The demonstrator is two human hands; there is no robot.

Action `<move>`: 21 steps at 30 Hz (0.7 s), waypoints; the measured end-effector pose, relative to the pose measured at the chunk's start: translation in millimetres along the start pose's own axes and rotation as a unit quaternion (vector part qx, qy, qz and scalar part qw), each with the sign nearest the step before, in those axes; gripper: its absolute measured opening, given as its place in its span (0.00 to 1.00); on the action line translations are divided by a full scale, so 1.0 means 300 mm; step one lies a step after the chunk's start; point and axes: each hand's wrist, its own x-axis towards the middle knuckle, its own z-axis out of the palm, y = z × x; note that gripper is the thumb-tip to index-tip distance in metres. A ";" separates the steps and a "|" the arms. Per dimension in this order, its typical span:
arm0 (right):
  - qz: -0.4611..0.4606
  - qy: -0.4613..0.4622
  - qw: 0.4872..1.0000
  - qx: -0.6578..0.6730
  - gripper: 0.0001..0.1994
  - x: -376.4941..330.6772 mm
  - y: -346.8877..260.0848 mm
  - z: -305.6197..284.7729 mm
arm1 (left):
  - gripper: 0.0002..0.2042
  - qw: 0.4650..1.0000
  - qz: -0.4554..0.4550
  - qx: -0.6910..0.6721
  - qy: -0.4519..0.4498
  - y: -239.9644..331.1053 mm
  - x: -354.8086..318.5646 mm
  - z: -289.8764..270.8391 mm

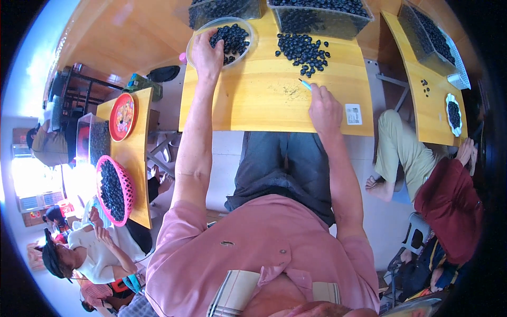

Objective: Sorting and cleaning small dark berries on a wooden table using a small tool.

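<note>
My left hand (207, 57) reaches over the left side of a round clear plastic bowl (250, 46), thumb and fingers apart. Small dark, round, berry-like pieces (232, 39) lie in the bowl, close to my fingertips. Whether a piece is between the fingers is hidden. Lower on the yellow table, my right hand (325, 108) is closed around a thin tool with a light-blue handle and a dark tip (306, 84). Its tip points at a loose pile of the same dark pieces (303, 52). Dark crumbs (290, 91) are scattered left of the tip.
Two clear bins, one at far left (222, 9) and one at far right (322, 21), hold more dark pieces. A white label card (353, 114) lies by the right edge. Side tables carry a pink basket (128, 195), a red tray (122, 117) and a bin (435, 45). People sit at both.
</note>
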 end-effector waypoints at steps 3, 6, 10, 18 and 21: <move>-0.003 0.016 1.000 0.018 0.12 -0.007 0.011 0.015 | 0.09 0.991 0.107 -0.025 -0.077 0.076 -0.046 0.064; 0.002 0.001 1.000 0.017 0.13 -0.005 0.010 0.005 | 0.11 0.975 0.070 -0.044 -0.205 0.150 -0.116 0.187; -0.006 0.014 0.999 0.029 0.13 -0.002 0.001 0.010 | 0.14 0.976 0.072 0.005 -0.205 0.117 -0.146 0.309; -0.005 0.024 0.999 0.040 0.13 -0.008 0.005 0.011 | 0.13 0.957 -0.002 -0.014 -0.289 0.125 -0.124 0.356; -0.005 0.012 0.999 0.033 0.13 -0.010 0.010 0.011 | 0.10 0.956 -0.007 -0.034 -0.293 0.138 -0.124 0.352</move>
